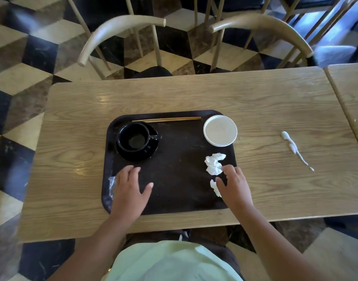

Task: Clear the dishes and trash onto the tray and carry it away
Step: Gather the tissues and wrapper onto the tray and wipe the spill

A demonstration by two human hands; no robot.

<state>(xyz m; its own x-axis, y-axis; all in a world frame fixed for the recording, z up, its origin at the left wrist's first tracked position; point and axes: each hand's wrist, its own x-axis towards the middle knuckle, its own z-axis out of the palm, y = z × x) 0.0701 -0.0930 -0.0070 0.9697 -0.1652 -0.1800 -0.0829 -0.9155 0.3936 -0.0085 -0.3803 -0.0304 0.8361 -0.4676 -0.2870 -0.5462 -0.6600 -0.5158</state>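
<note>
While both palms face down, left hand (131, 187) and right hand (235, 185) spread empty fingers over the tray (174, 179).

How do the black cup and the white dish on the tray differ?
The black cup is dark, deep and has a handle; the white dish is pale, shallow and handleless. The cup sits on a black saucer at the tray's far left; the dish overhangs its far-right rim. Both look empty and upright.
</note>
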